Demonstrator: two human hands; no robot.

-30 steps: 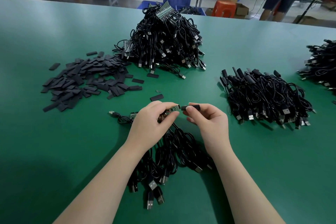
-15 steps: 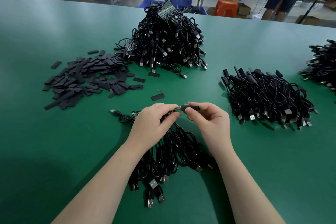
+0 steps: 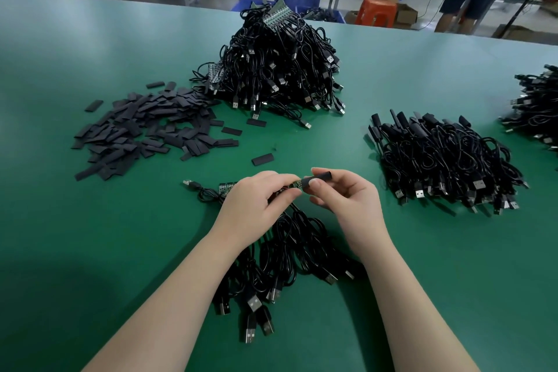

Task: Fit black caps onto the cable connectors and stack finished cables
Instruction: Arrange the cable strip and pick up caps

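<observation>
Taking the small green connector board [image 3: 295, 184] held between the two hands as the mark for everything, the loose heap of flat black caps [image 3: 145, 127] lies well off to its left and farther up the green table [image 3: 90, 235], with one stray cap [image 3: 262, 159] lying just beyond the board. Immediately left of the board, the left hand [image 3: 256, 205] pinches it between thumb and forefinger, the other fingers curled under, and the cable trails away below into a small bundle of cables [image 3: 280, 266] lying on the table under both wrists. Far beyond the board rises the big tangled mound of uncapped cables [image 3: 277, 60]. Immediately right of the board, the right hand [image 3: 344, 193] pinches a single black cap [image 3: 318, 177] between thumb and forefinger, its open mouth already touching or just over the board's tip; how far on it sits I cannot tell from here. To my eye the fitting is only just begun. It would go best with the left hand gripping close to the board's end so it cannot flex, and the right hand keeping the cap in line with the board rather than tilted, since a flat sleeve like this looks likely to catch on a corner. A light squeeze on the cap's edges should open its mouth, then a straight push toward the left hand. Well to the right of the board sits the pile of finished cables [image 3: 447, 160], capped ends pointing away, where this one belongs once covered.
</observation>
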